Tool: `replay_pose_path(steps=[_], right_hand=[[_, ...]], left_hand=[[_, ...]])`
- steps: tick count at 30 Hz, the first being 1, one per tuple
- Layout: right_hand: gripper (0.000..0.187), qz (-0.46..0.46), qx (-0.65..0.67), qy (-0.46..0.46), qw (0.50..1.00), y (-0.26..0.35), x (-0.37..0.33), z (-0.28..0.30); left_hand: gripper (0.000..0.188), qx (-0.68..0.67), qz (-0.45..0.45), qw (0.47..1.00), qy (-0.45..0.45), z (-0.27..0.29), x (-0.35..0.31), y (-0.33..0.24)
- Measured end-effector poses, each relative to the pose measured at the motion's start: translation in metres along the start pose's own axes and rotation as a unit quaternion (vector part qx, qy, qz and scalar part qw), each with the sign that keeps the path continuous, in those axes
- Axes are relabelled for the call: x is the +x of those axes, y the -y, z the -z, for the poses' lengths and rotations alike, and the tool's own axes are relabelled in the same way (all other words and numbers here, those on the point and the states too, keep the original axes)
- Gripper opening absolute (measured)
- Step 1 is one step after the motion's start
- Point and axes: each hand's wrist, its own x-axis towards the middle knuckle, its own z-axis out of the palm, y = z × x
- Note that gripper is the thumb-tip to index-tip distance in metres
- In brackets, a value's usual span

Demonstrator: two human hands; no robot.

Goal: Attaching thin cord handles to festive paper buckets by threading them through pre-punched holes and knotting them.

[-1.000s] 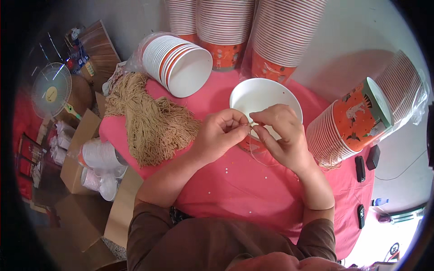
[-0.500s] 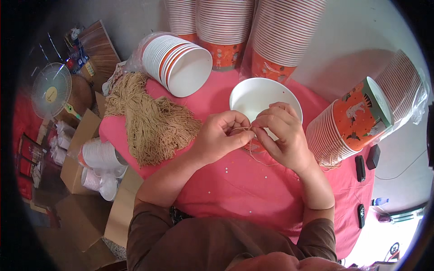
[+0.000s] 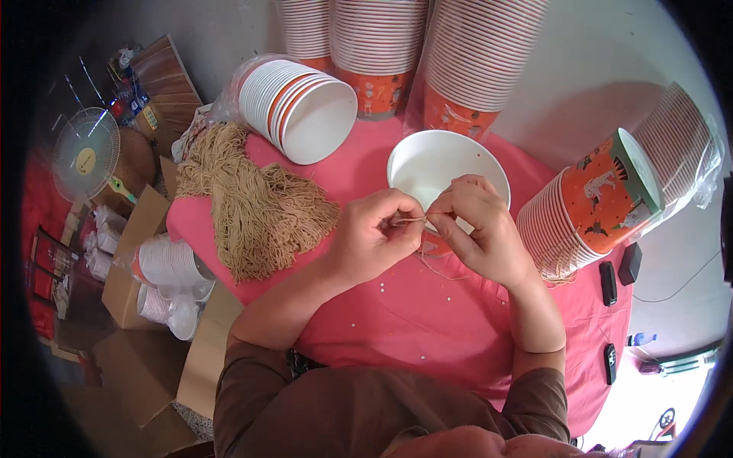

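Between my two hands runs a thin tan string [image 3: 413, 220], its loose end hanging down in front of the paper bucket. My left hand [image 3: 376, 235] pinches it with thumb and forefinger. Fingertips touching the left's, my right hand [image 3: 482, 229] is closed on the same string. Right behind them stands an open paper bucket [image 3: 447, 153], white inside and orange outside, with a small hole near its rim. To the left lies a thick bundle of tan strings [image 3: 259, 206] on the pink tablecloth [image 3: 427, 320].
Nested paper buckets [image 3: 317, 122] lie sideways at the back left. Tall bucket stacks [image 3: 477, 61] stand behind. At right leans another orange stack [image 3: 603, 198] with strings at its base, near small black objects [image 3: 608, 283]. Tiny white discs [image 3: 382, 288] dot the cloth. A cardboard box [image 3: 137, 267] sits left.
My left thumb has drawn in toward the forefinger, and the string between the fingertips is pulled straighter. The hands have barely shifted; the buckets and string bundle stay put.
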Motion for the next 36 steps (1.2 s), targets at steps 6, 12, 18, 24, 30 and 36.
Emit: replay_pose_path(steps=[6,12,18,24,30,36], right_hand=[[0.004,-0.069,0.101,0.035,0.992,0.0,0.001,0.004],[0.003,-0.096,0.156,0.045,0.982,0.001,0.002,0.005],[0.003,-0.083,0.155,0.041,0.984,0.0,0.002,0.005],[0.003,-0.088,0.198,0.052,0.975,-0.001,0.002,0.006],[0.006,-0.182,0.284,0.101,0.936,0.001,-0.001,0.014],[0.009,-0.257,0.28,0.113,0.918,-0.001,-0.002,0.018]], left_hand=[[0.016,0.082,-0.109,0.991,-0.003,0.002,0.002,0.001],[0.019,0.087,-0.157,0.984,-0.018,0.001,0.004,0.002],[0.019,0.079,-0.141,0.987,-0.013,0.001,0.003,-0.001],[0.019,0.099,-0.162,0.982,-0.021,0.001,0.003,0.0],[0.018,0.114,-0.196,0.974,0.002,0.001,0.006,0.001],[0.014,0.077,-0.139,0.987,0.036,0.003,0.004,-0.002]])
